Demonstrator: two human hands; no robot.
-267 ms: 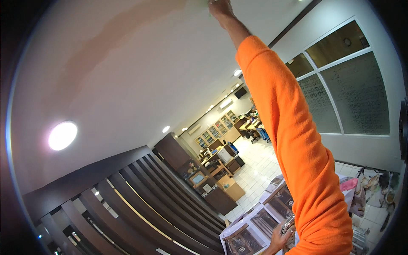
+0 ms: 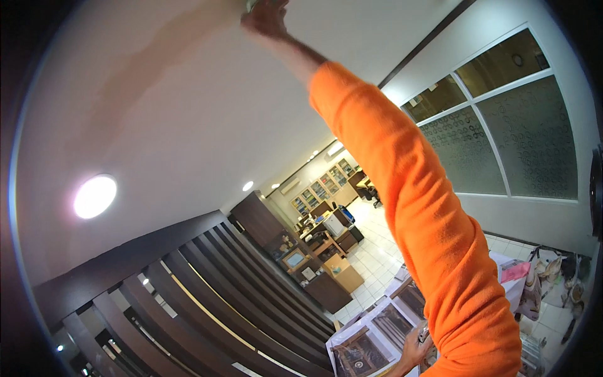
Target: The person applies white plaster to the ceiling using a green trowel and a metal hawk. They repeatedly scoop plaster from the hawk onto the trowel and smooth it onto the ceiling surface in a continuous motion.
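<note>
My right arm, in an orange sleeve (image 2: pixel 408 182), stretches up from the lower right across the picture. At its end my right hand (image 2: pixel 267 20) is closed at the ceiling (image 2: pixel 176 119), fingers curled round a small pale, greenish-white object (image 2: pixel 252 5) partly cut off by the top edge. Beside the hand a broad brownish patch (image 2: pixel 141 69) runs along the white ceiling. Low down, half behind the orange sleeve, my left hand (image 2: pixel 411 353) is closed round a silvery grey thing (image 2: pixel 423 333) whose kind I cannot make out.
Round ceiling lamps (image 2: pixel 95 196) glow at the left. Dark slats (image 2: pixel 207 295) form a partition at lower left. Below are framed panels wrapped in white (image 2: pixel 358 355). A frosted window (image 2: pixel 527 138) fills the right wall; cloths and a pink piece (image 2: pixel 515 271) lie at lower right.
My right hand has swept left along the ceiling, its forearm and sleeve tilting the same way. My left hand stays almost in place.
</note>
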